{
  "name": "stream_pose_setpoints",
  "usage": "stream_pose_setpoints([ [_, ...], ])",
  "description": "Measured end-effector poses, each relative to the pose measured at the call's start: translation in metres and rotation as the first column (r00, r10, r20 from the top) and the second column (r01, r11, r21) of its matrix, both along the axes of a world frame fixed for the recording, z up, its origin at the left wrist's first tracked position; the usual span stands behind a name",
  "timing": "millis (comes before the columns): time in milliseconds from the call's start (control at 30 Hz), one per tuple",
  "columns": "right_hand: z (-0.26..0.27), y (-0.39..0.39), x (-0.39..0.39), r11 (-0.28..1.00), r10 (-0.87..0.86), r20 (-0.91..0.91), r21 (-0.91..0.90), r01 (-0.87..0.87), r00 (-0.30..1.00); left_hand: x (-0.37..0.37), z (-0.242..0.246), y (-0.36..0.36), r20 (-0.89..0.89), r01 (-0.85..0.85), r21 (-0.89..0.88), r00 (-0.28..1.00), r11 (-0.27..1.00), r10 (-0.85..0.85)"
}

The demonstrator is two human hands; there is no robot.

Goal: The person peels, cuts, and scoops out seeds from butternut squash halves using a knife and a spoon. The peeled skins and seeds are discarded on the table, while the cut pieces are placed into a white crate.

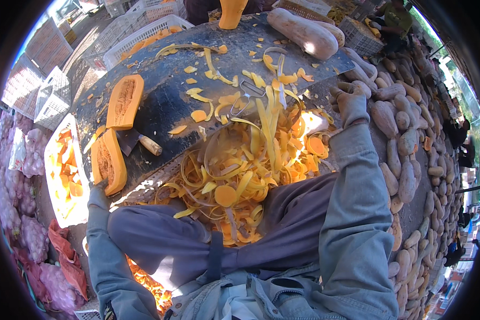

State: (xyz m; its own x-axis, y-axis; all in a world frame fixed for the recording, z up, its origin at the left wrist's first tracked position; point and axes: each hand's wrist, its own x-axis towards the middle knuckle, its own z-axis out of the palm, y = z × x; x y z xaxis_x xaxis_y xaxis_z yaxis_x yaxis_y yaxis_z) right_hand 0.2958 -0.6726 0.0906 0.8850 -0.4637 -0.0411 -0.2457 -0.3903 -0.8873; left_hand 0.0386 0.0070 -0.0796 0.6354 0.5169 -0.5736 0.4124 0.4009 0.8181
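My gloved left hand is at the lower end of a halved butternut squash, its fingers against the rind. This half lies cut face up, seeds and pulp showing. Just above it on the dark board rests another squash half, also cut side up. A cleaver with a wooden handle lies beside both halves. My gloved right hand is raised past the board's right edge, fingers curled, near a whole squash; whether it holds anything is unclear. A metal peeler lies among peelings on the board.
Peelings and squash slices heap between my legs. A white crate of orange pieces stands left. Whole squashes lie at the board's far right; a peeled one stands at its far edge. Many squashes cover the ground right. Another person sits beyond.
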Motion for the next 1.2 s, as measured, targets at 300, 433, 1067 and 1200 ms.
stream_pose_setpoints([
  [300,0.004,0.006,0.002,0.999,0.03,0.059,0.026,-0.031,0.998,-0.019,0.028,0.024,-0.078,0.064,-0.044,0.995,0.997,-0.067],
  [433,0.002,0.001,0.003,0.995,0.089,0.087,0.034,-0.092,0.992,-0.024,0.03,0.025,-0.086,0.121,0.041,0.989,0.992,-0.118],
  [1067,0.003,0.029,-0.002,0.927,0.364,0.018,-0.104,-0.361,0.931,0.024,0.216,-0.136,0.789,-0.098,0.281,0.59,0.955,-0.172],
  [1200,-0.001,0.029,-0.003,0.916,0.387,0.022,-0.125,-0.381,0.922,0.053,0.21,-0.184,0.775,-0.046,0.279,0.6,0.959,-0.197],
])
